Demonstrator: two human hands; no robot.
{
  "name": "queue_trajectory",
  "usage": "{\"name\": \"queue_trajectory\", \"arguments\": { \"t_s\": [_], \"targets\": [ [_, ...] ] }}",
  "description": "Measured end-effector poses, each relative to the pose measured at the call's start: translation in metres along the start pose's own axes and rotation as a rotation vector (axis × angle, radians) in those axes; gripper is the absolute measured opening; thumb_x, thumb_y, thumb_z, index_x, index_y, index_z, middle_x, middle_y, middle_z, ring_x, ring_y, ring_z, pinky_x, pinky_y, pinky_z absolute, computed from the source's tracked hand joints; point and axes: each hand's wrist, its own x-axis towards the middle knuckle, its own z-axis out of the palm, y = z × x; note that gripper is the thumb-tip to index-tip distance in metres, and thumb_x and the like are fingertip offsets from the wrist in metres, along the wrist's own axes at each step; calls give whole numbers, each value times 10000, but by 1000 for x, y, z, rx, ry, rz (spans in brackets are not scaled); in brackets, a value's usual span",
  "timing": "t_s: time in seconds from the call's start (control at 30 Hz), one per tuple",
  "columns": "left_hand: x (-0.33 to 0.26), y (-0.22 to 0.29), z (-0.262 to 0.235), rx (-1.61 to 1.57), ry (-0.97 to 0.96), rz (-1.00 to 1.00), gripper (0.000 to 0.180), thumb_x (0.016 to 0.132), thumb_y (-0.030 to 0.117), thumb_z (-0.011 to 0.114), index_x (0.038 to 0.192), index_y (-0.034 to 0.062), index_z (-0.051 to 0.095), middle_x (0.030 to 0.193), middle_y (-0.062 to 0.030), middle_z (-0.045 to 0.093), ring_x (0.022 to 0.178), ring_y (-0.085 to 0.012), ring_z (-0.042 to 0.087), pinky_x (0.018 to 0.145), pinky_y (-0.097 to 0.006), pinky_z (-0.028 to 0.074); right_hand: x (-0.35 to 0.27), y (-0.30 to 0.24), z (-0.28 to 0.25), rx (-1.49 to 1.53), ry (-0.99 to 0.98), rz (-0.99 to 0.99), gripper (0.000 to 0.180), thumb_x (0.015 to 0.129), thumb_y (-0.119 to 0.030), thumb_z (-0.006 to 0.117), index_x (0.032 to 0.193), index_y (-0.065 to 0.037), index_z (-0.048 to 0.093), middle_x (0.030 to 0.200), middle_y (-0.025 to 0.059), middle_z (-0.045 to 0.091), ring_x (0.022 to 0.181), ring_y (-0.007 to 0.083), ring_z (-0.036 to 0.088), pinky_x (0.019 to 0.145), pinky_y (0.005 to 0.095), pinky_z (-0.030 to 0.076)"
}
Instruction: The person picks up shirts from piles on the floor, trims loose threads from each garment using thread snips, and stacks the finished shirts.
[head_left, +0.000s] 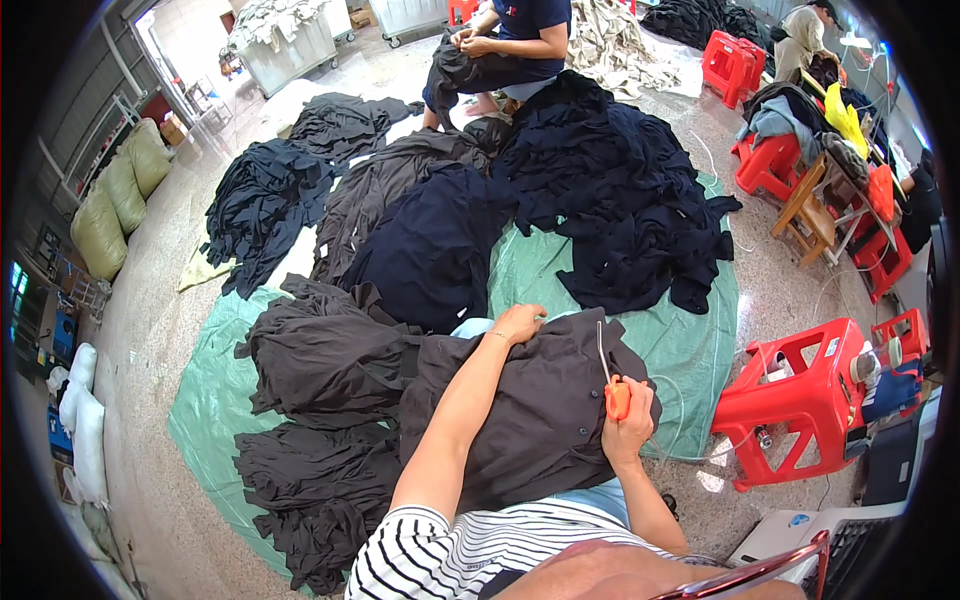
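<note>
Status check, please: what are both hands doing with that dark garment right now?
Left hand gripping dark garment on lap. Right hand holding orange-handled snips upright. Nothing blocking.

Stuffed olive-green sacks (120, 190) are piled by the left wall. White sacks (80, 420) are stacked lower left. A small white label (832, 347) is stuck on the red stool (800, 400).

dark grey garment (540, 410) | crumpled, spread over the lap || orange-handled snips (615, 385) | upright, blades up, above garment's right edge
</note>
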Motion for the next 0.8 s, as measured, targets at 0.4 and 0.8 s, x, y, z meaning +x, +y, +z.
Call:
{"name": "queue_trajectory", "arguments": {
  "t_s": [0.4, 0.8],
  "targets": [
    [3, 1, 5, -2, -7, 21, 332, 902, 197, 566, 1205, 107, 665, 1088, -217, 692, 1075, -396, 631, 949, -453, 480, 1, 1, 0, -4, 14, -16, 371, 811, -70, 694, 1161, -30, 579, 1033, 147, 621, 966, 386, 620, 1002, 455, 475],
    [3, 13, -6, 5, 251, -18, 568, 887, 225, 632, 1425, 160, 461, 1040, -187, 711, 904, -361, 691, 832, -456, 531, 1, -1, -2, -7, 17, -1, 371, 815, -81, 702, 1162, -37, 579, 1012, 162, 609, 936, 400, 622, 956, 455, 492]
  ]
}}
